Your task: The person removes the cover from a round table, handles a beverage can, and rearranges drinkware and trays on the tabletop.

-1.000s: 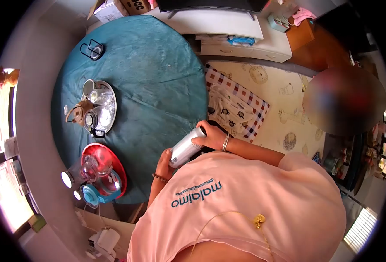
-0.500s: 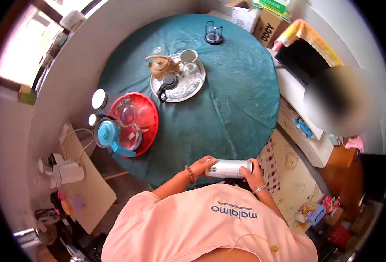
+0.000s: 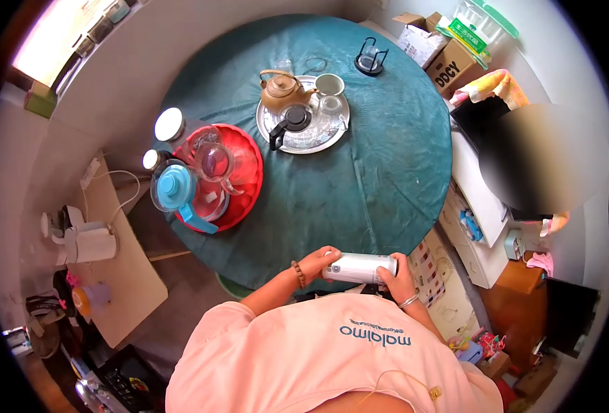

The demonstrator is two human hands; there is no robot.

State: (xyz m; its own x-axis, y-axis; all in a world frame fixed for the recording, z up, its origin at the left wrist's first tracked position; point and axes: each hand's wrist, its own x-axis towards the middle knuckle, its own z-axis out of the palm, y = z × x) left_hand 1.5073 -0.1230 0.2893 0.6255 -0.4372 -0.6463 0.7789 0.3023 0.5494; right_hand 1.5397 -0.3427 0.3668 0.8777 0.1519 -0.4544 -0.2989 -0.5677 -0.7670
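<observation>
At the far left, a white appliance [image 3: 92, 242] stands on a pale side table [image 3: 133, 292], below and apart from the round surface [image 3: 394, 172] with its green cover. On the left part of this surface, a white-lidded jar [image 3: 170, 125] and a pitcher with a blue lid [image 3: 175, 186] stand at the left side of a red tray [image 3: 255, 162]; a clear glass jug [image 3: 213, 162] rests within the tray. Farther right, a brown teapot [image 3: 281, 95] with an arched handle stands at the left edge of a round silver tray [image 3: 308, 144], close to a black-lidded pot [image 3: 295, 118] and a pale mug [image 3: 329, 85]. At the near edge, the left hand [image 3: 317, 264], beaded at the wrist, has its grip closed about the left end of a silver cylinder [image 3: 359, 267], thumb uppermost. The cylinder lies roughly horizontal between both hands, in front of the chest; whether it touches the surface cannot be told. Toward the far edge stands a black wire holder [image 3: 371, 63]. The right hand [image 3: 399, 279], with a bangle [image 3: 409, 300] at its wrist, closes its grip on the cylinder's right end, thumb across the near side. At the far right, a cardboard box [image 3: 449, 67] sits beyond the surface, and a white cabinet [image 3: 475, 258] stands beside it.
</observation>
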